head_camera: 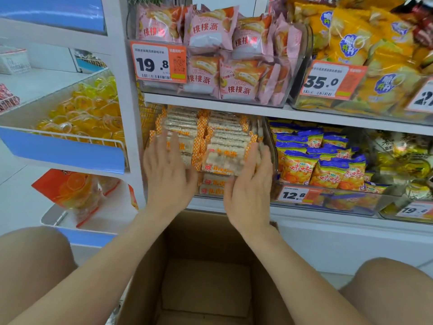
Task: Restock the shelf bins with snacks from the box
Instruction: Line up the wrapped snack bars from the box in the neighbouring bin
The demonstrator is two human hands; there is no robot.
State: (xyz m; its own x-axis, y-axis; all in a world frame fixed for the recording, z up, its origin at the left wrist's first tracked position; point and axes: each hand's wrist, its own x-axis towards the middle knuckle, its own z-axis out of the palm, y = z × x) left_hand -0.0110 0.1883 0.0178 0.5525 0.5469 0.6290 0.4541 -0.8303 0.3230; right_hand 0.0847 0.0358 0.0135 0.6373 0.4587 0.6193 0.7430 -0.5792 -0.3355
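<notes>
Both hands reach into the clear bin (270,139) on the lower shelf (328,213). The left hand (167,170) lies on the orange-checked rice cracker packs (225,146), fingers (173,141) spread straight. The right hand (250,188) presses the stack's right side, fingers open, gripping nothing. The open cardboard box (206,277) sits below, between the knees

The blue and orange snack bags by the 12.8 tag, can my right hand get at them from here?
Probably yes. Your right hand rests on the checkered packs, and the blue and orange bags lie right beside them, uncovered, with open space under the shelf above.
</notes>
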